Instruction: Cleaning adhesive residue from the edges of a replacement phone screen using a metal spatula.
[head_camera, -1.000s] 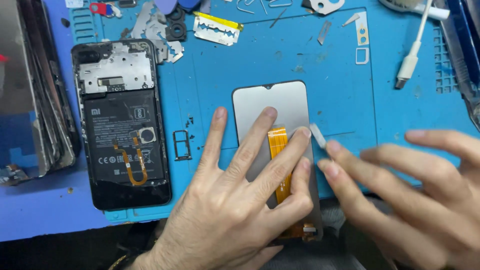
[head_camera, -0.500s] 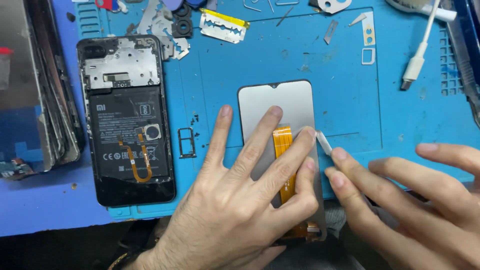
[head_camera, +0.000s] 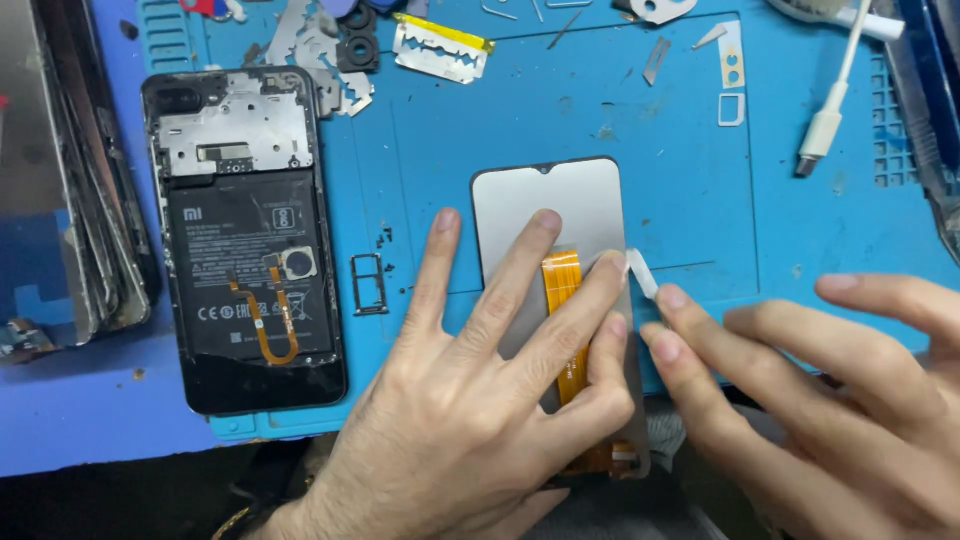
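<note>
A grey phone display panel (head_camera: 545, 215) lies face down on the blue work mat (head_camera: 700, 180), an orange flex cable (head_camera: 562, 290) running down its back. My left hand (head_camera: 480, 400) lies flat on the panel, fingers spread, pressing it down. My right hand (head_camera: 800, 390) sits at the panel's right edge, its thumb and forefinger pinching a small white strip (head_camera: 642, 272) that touches that edge. To the left lies an opened black phone body (head_camera: 245, 235), battery and metal shield showing.
A sim tray (head_camera: 368, 285) rests between the phone body and the panel. A razor blade (head_camera: 440, 50), metal scraps and black rings lie along the mat's top. A white cable plug (head_camera: 825, 125) lies top right. Stacked glass panels (head_camera: 60, 180) sit at the left.
The view has shifted slightly, so everything sits a little lower and to the right. Both hands hold the same places on the panel; the white strip stays at its right edge.
</note>
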